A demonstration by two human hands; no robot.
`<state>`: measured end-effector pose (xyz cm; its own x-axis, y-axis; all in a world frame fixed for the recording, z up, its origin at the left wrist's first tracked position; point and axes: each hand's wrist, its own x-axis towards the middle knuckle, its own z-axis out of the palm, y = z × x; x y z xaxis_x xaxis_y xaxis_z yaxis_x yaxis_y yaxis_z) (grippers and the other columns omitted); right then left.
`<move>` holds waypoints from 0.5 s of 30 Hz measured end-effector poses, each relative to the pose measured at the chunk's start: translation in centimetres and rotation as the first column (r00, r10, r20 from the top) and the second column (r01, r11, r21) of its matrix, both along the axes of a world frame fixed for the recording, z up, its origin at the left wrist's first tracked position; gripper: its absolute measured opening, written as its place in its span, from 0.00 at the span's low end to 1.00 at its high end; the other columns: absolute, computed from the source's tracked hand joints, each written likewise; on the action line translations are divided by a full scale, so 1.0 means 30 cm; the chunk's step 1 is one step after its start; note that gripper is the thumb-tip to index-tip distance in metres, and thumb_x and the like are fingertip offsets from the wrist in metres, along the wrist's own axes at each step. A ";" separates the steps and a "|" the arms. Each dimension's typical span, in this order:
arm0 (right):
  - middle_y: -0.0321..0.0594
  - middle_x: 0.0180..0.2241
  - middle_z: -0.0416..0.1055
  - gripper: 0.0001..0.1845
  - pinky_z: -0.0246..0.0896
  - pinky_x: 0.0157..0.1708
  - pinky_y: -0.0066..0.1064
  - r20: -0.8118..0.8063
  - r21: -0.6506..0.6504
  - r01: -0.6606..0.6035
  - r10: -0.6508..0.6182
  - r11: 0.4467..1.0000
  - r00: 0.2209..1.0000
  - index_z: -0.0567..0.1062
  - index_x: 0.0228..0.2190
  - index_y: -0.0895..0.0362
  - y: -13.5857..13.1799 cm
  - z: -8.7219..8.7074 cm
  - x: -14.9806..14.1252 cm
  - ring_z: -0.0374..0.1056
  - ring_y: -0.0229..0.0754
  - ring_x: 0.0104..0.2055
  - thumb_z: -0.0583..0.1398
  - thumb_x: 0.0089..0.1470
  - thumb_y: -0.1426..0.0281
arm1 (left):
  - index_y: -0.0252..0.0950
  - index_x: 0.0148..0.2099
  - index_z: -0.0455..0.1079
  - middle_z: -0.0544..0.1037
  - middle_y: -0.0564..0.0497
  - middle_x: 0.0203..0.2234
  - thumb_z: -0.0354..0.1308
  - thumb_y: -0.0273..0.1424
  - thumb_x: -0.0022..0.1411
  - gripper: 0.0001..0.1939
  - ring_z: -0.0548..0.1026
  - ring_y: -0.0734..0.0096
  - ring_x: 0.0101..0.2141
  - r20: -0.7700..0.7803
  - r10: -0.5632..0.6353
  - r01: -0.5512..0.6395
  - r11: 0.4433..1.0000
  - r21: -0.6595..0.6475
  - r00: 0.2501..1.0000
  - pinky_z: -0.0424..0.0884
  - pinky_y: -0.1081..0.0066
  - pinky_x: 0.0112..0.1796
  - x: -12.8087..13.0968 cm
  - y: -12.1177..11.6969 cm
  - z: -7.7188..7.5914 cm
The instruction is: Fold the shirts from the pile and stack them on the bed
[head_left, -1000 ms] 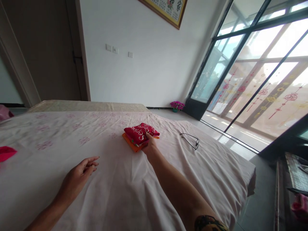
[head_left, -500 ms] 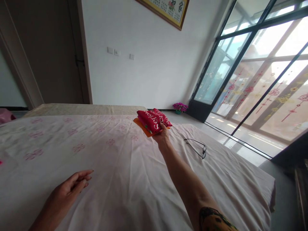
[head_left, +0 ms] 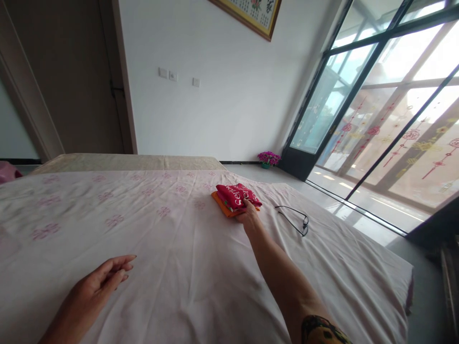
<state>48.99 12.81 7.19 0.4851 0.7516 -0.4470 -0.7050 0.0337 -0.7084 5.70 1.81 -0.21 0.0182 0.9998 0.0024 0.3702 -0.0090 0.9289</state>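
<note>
Stretched out ahead, my right hand grips the near edge of a small stack of folded cloth, thumb on top and fingers underneath. On top is a red folded cloth with white lettering; an orange folded cloth shows below it. The stack is at the sheet's surface; whether it rests fully there I cannot tell. My left hand hovers over the near left of the pale sheet, fingers loosely extended and holding nothing. A pair of glasses lies with its temples unfolded, right of the stack.
The sheet has pink flower prints and hangs over the right edge. Beyond it is a beige-covered surface. Purple flowers in a green pot stand on the floor by the glass door. A dark door is at the left.
My right hand has lowered the cloth stack toward the sheet and slightly right. My left hand has barely moved.
</note>
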 end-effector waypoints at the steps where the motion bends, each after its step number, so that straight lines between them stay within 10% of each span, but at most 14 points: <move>1: 0.33 0.26 0.74 0.04 0.72 0.36 0.32 0.001 -0.043 -0.009 0.009 0.999 1.000 0.69 0.38 0.53 -0.020 0.001 0.004 0.73 0.39 0.28 0.54 0.61 0.72 | 0.42 0.50 0.75 0.82 0.48 0.43 0.59 0.49 0.53 0.25 0.81 0.57 0.44 -0.003 -0.003 0.003 1.000 0.003 1.000 0.78 0.66 0.44 -0.001 0.000 -0.001; 10: 0.44 0.37 0.77 0.11 0.71 0.37 0.34 0.290 -0.155 -0.350 0.381 0.924 0.878 0.72 0.43 0.58 -0.305 0.017 0.014 0.75 0.41 0.34 0.57 0.58 0.74 | 0.43 0.47 0.77 0.83 0.48 0.41 0.59 0.50 0.50 0.26 0.81 0.57 0.43 -0.009 0.014 -0.014 1.000 -0.004 1.000 0.78 0.66 0.43 0.014 0.001 0.022; 12: 0.46 0.46 0.76 0.17 0.69 0.46 0.39 0.672 -0.067 -0.446 0.371 0.893 0.641 0.72 0.50 0.56 -0.263 0.081 0.038 0.74 0.44 0.44 0.54 0.62 0.64 | 0.43 0.47 0.77 0.83 0.48 0.40 0.59 0.51 0.49 0.26 0.81 0.56 0.42 -0.007 0.010 -0.010 1.000 -0.004 1.000 0.78 0.65 0.43 0.016 0.003 0.020; 15: 0.42 0.63 0.62 0.26 0.50 0.64 0.46 0.994 -0.067 -0.399 0.098 0.915 0.056 0.67 0.58 0.52 -0.116 0.183 0.086 0.56 0.48 0.65 0.49 0.66 0.54 | 0.43 0.48 0.76 0.82 0.48 0.42 0.58 0.50 0.52 0.25 0.81 0.55 0.44 -0.028 -0.010 0.011 1.000 0.014 1.000 0.78 0.64 0.44 0.006 0.010 0.000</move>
<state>51.57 9.33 12.67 0.1366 0.9102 0.3911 0.5951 0.2402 -0.7669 5.89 2.10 -0.21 0.0289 0.9995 0.0154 0.3957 -0.0256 0.9180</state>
